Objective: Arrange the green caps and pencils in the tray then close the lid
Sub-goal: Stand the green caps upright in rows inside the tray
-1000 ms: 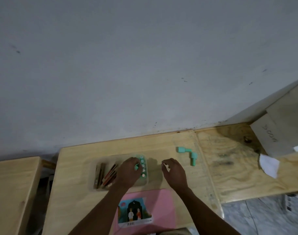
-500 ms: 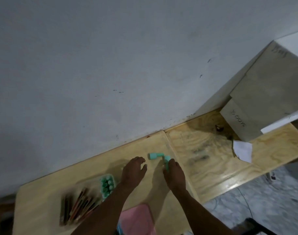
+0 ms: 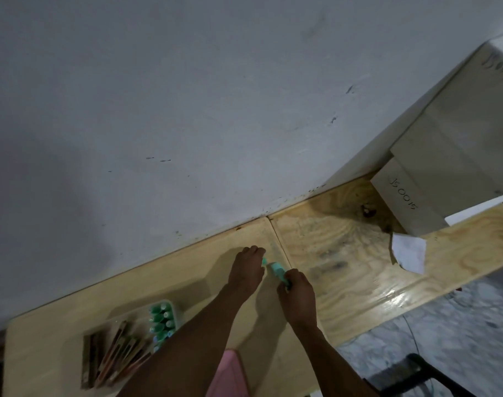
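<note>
Both hands had moved from the tray to the loose caps since 1.0 s earlier.

Right hand [image 3: 297, 287] was closed on a green cap [image 3: 278, 269] near the worktop's [image 3: 204, 270] far right edge. Left hand [image 3: 246, 269] lay flat, fingers loosely spread, over a second cap [image 3: 264, 261], only its end showing; grip could not be told. Tray [image 3: 178, 306] sat well apart at near left: caps [image 3: 161, 319] upright in its right compartment, pencils [image 3: 112, 356] lying in the left. Pink lid [image 3: 230, 373] lay beside the tray, partly under the left forearm. Image blurred.
</note>
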